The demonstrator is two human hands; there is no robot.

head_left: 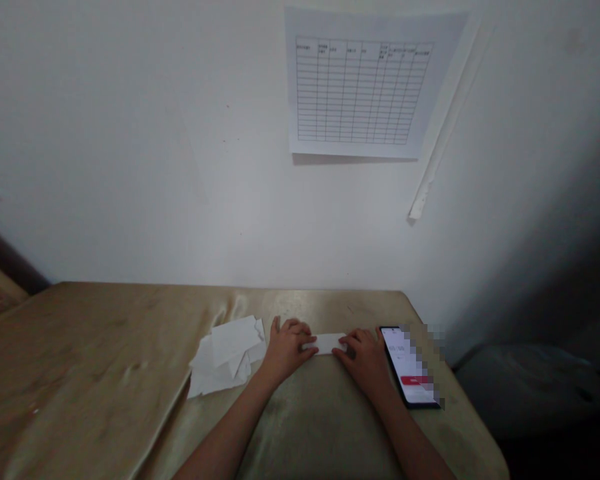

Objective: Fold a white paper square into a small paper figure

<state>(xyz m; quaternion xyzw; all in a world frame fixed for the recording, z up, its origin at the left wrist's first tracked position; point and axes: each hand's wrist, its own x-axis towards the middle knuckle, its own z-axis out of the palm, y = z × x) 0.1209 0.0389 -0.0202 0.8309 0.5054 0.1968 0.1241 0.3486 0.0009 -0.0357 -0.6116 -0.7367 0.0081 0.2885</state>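
A narrow folded strip of white paper (325, 344) lies flat on the tan table (105, 360). My left hand (286, 348) presses on the strip's left end with fingers curled down onto it. My right hand (363, 353) presses on its right end the same way. Both forearms reach in from the bottom edge. Just left of my left hand lies a loose pile of white paper sheets (227, 357).
A phone (410, 367) with a lit screen lies face up right of my right hand, near the table's right edge. A printed grid sheet (363, 90) hangs on the white wall behind. A dark object sits low at the right, off the table.
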